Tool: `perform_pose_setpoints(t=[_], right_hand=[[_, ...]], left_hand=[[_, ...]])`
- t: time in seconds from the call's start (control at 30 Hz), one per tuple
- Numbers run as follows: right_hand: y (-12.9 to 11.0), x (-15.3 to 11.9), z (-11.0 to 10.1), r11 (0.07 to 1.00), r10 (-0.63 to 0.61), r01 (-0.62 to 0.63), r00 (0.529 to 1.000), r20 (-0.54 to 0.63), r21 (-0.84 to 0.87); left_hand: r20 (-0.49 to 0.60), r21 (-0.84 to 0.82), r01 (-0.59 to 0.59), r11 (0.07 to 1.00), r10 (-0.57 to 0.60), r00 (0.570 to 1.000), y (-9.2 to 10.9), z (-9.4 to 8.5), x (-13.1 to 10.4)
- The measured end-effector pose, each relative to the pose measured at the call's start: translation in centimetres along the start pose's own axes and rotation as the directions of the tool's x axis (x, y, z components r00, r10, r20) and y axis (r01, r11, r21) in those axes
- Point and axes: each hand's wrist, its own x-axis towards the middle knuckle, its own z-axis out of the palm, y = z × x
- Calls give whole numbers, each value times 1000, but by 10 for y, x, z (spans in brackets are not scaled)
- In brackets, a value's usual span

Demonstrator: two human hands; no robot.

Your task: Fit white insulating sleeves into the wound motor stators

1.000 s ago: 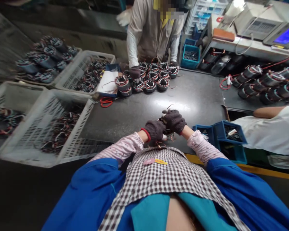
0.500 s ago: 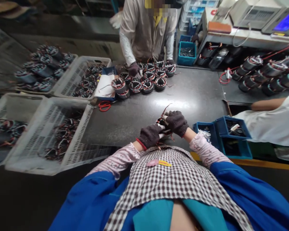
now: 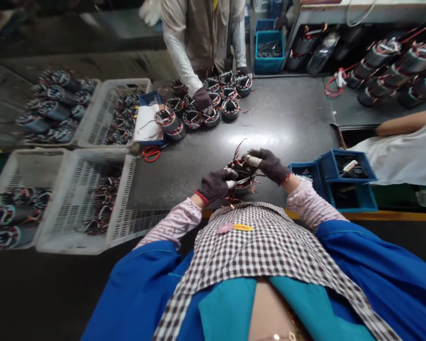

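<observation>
A round wound motor stator [image 3: 242,174] with red and dark wires sticking up is held near the front edge of the grey table [image 3: 287,128]. My left hand [image 3: 215,185], in a dark knit glove, grips its near left side, and a thin white piece shows at its fingertips. My right hand [image 3: 269,163], gloved the same way, pinches a pale sleeve or wire end at the stator's top right. The stator's lower part is hidden behind my hands.
A person across the table handles a cluster of stators [image 3: 206,102]. White crates [image 3: 88,199] with stators stand on the left, red scissors [image 3: 151,153] beside them. Blue bins [image 3: 344,177] sit at my right, next to another person's arm [image 3: 401,125].
The view has tipped downward. My hands have drawn slightly apart on the stator, and its wires now stick up more plainly. The person opposite has reached forward over the stators.
</observation>
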Motion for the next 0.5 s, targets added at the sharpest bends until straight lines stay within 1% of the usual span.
perform_pose_setpoints(t=[0.07,0.13,0.17,0.2,0.23,0.27,0.3,0.33,0.37,0.4,0.43,0.47,0.5], right_hand=[[-2,-1,12,1000,2,-3,1000,-28,-16],[-2,1,23,996,10,-14,999,-38,-90],[-1,3,26,993,32,-38,998,-53,-114],[0,5,28,991,65,-72,996,-66,-112],[2,7,28,990,101,-107,992,-70,-88],[5,9,27,990,129,-133,989,-67,-53],[8,10,26,989,144,-145,988,-64,-19],[11,11,24,989,145,-145,988,-61,4],[13,12,24,990,138,-138,988,-62,11],[15,12,23,992,128,-128,989,-69,7],[17,11,23,993,120,-121,990,-76,0],[18,11,24,993,114,-114,990,-80,-2],[18,10,26,994,107,-107,991,-84,2]], left_hand=[[-6,89,3,996,-2,1000,7,-5,-4],[-28,130,-38,991,42,999,10,-13,-13],[-80,134,-42,990,53,995,9,-18,-18],[-160,136,-30,990,52,986,6,-25,-23],[-246,147,-8,989,45,968,3,-32,-26],[-309,173,14,985,41,950,1,-38,-28],[-317,214,21,977,49,947,-1,-42,-29],[-254,270,3,963,68,965,0,-45,-27],[-133,332,-39,943,87,987,2,-44,-25],[10,393,-87,916,90,996,6,-42,-21],[129,452,-125,883,73,989,13,-38,-18],[208,511,-148,846,46,977,20,-33,-14],[255,566,-165,808,18,967,27,-28,-11]])
